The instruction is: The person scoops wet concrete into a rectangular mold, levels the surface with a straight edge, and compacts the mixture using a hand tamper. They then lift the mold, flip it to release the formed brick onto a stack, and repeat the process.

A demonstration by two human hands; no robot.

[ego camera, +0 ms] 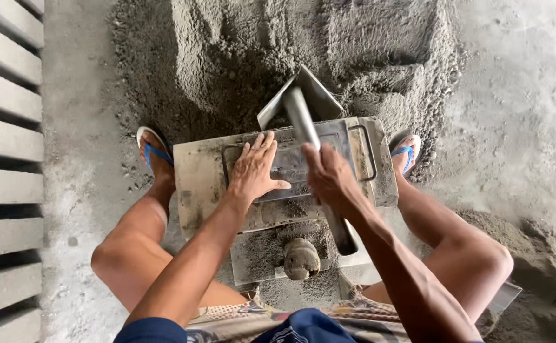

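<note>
A grey metal block mould (195, 174), caked with cement, stands between my legs in front of a heap of damp grey sand-cement mix (278, 44). My left hand (254, 170) lies flat, fingers spread, on the plate covering the mould's top. My right hand (329, 174) grips the round handle of a metal shovel (298, 108). The shovel's blade (319, 95) points into the heap just beyond the mould. A rounded, cement-crusted knob (301, 258) sits on the lower part of the mould near my lap.
Finished grey concrete blocks (5, 146) lie in a row along the left edge. My feet in blue flip-flops (154, 152) flank the mould. A smaller mound of mix (544, 267) lies at the lower right. Bare concrete floor shows at the upper right.
</note>
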